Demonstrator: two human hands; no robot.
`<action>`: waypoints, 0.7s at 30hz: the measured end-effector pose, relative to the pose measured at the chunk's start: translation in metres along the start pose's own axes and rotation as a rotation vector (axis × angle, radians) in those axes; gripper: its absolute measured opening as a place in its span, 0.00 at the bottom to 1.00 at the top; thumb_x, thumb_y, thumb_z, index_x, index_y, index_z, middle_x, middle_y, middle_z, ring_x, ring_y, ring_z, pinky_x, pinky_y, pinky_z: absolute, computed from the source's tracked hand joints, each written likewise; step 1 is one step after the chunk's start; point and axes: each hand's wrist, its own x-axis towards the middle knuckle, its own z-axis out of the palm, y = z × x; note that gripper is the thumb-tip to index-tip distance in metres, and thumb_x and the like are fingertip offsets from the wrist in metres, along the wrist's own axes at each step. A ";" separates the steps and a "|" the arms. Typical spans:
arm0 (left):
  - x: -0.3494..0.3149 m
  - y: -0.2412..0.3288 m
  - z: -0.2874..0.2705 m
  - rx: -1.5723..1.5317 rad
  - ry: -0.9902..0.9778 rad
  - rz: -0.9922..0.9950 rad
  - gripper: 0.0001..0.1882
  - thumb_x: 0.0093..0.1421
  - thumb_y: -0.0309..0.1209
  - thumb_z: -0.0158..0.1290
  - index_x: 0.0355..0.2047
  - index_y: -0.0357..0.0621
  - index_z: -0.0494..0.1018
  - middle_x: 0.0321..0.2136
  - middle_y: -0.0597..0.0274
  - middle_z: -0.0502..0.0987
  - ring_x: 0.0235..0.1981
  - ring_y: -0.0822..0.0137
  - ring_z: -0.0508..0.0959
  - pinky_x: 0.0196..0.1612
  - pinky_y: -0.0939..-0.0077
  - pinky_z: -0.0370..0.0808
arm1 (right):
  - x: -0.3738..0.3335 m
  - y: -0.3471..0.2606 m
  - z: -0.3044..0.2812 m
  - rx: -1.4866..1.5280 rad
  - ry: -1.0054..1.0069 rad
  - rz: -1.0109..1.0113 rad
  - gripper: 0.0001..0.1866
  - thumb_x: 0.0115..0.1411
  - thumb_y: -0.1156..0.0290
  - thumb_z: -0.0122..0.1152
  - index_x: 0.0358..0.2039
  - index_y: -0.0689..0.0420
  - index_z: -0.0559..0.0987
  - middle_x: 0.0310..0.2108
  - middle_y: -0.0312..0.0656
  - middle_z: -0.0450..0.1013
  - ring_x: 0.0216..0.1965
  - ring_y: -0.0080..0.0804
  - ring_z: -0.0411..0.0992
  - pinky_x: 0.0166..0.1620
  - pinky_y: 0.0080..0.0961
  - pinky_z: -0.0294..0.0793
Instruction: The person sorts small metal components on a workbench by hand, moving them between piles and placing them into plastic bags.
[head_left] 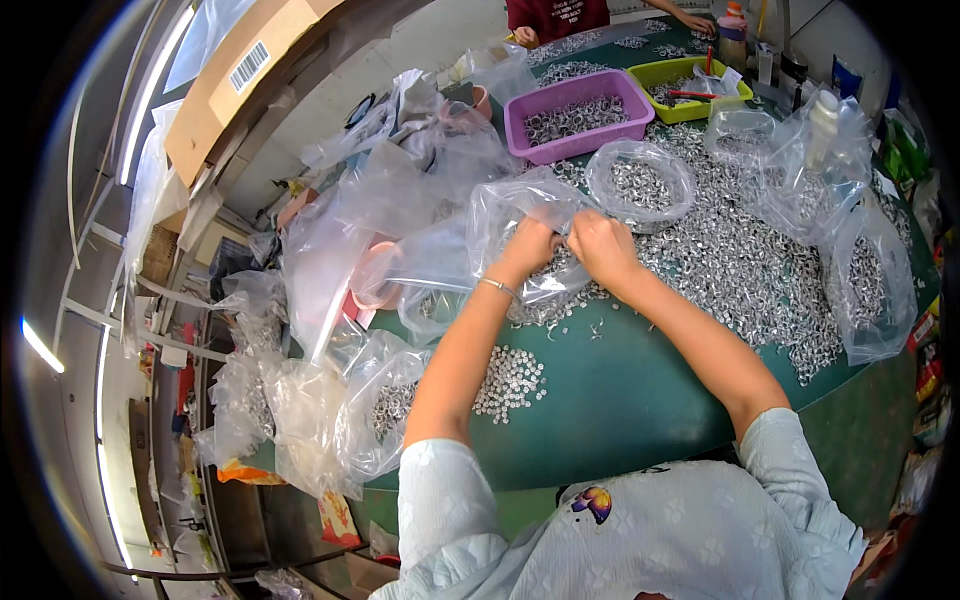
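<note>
A clear plastic bag (492, 218) stands on the green table (610, 400) in front of me, with small silvery metal parts showing inside. My left hand (528, 250) is curled at the bag's mouth, its fingers bent and partly hidden. Close beside it, my right hand (602, 247) is closed on the bag's right edge. Whether either hand also holds a metal part is too small to tell. A wide heap of curved metal parts (725, 255) spreads to the right. Small round pale pieces (508, 385) lie by my left forearm.
Behind my hands sit an open round bag of parts (597, 182), a purple bin (580, 150) and a yellow-green bin (680, 114). Crumpled bags (325, 265) crowd the left; filled bags (868, 290) line the right. Another person (560, 15) works across the table.
</note>
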 end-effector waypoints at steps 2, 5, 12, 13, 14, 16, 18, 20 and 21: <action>0.010 -0.013 -0.011 0.021 -0.032 -0.080 0.21 0.49 0.23 0.58 0.45 0.36 0.73 0.41 0.40 0.74 0.45 0.40 0.73 0.50 0.56 0.69 | 0.001 0.004 -0.001 0.006 -0.019 0.033 0.07 0.51 0.72 0.56 0.25 0.63 0.74 0.26 0.53 0.75 0.24 0.50 0.76 0.28 0.42 0.76; 0.011 0.021 -0.022 -0.111 0.071 -0.045 0.15 0.49 0.21 0.57 0.39 0.32 0.74 0.37 0.38 0.75 0.42 0.41 0.74 0.47 0.56 0.71 | -0.006 0.016 -0.010 -0.064 -0.053 0.068 0.07 0.51 0.72 0.55 0.25 0.63 0.74 0.26 0.53 0.75 0.24 0.51 0.76 0.28 0.42 0.76; -0.045 0.048 -0.045 0.332 -0.423 -0.440 0.50 0.41 0.31 0.68 0.63 0.43 0.54 0.60 0.33 0.58 0.59 0.33 0.61 0.60 0.53 0.65 | -0.018 0.011 -0.016 -0.023 -0.070 0.039 0.07 0.50 0.72 0.56 0.25 0.63 0.75 0.25 0.53 0.75 0.23 0.50 0.76 0.28 0.42 0.76; -0.045 0.046 -0.043 0.326 -0.424 -0.390 0.50 0.41 0.31 0.68 0.63 0.44 0.55 0.60 0.33 0.57 0.59 0.33 0.61 0.60 0.53 0.64 | -0.019 0.009 -0.017 -0.021 -0.064 0.042 0.07 0.50 0.71 0.56 0.25 0.63 0.75 0.25 0.52 0.75 0.23 0.50 0.76 0.28 0.42 0.76; -0.043 0.043 -0.041 0.319 -0.426 -0.337 0.50 0.41 0.31 0.68 0.63 0.44 0.55 0.60 0.33 0.57 0.59 0.33 0.60 0.61 0.53 0.64 | -0.020 0.008 -0.015 -0.042 -0.094 0.058 0.07 0.50 0.71 0.56 0.25 0.63 0.75 0.26 0.52 0.75 0.24 0.49 0.76 0.28 0.41 0.77; -0.040 0.035 -0.041 0.370 -0.470 -0.256 0.48 0.40 0.30 0.68 0.62 0.45 0.58 0.61 0.35 0.57 0.59 0.32 0.59 0.60 0.53 0.64 | -0.022 0.008 -0.006 -0.099 -0.157 0.101 0.07 0.50 0.71 0.57 0.26 0.62 0.75 0.27 0.51 0.75 0.25 0.47 0.77 0.29 0.41 0.77; -0.033 0.032 -0.038 0.379 -0.522 -0.183 0.44 0.40 0.29 0.68 0.59 0.45 0.62 0.60 0.37 0.60 0.57 0.33 0.62 0.58 0.54 0.66 | -0.027 0.006 -0.003 -0.053 -0.152 0.076 0.07 0.51 0.71 0.56 0.27 0.61 0.76 0.29 0.49 0.75 0.27 0.45 0.78 0.31 0.40 0.77; -0.021 0.021 -0.040 0.297 -0.507 -0.116 0.40 0.40 0.27 0.68 0.55 0.42 0.66 0.56 0.40 0.65 0.54 0.36 0.67 0.55 0.57 0.69 | -0.031 0.009 0.005 -0.018 0.008 -0.010 0.04 0.53 0.72 0.56 0.26 0.59 0.74 0.24 0.47 0.73 0.23 0.47 0.75 0.26 0.40 0.76; -0.021 0.007 -0.037 0.211 -0.469 -0.083 0.38 0.40 0.26 0.68 0.54 0.41 0.67 0.54 0.41 0.68 0.52 0.38 0.69 0.53 0.57 0.70 | -0.032 0.006 0.003 -0.005 -0.062 0.025 0.04 0.53 0.72 0.56 0.28 0.59 0.75 0.26 0.47 0.74 0.25 0.47 0.76 0.29 0.40 0.76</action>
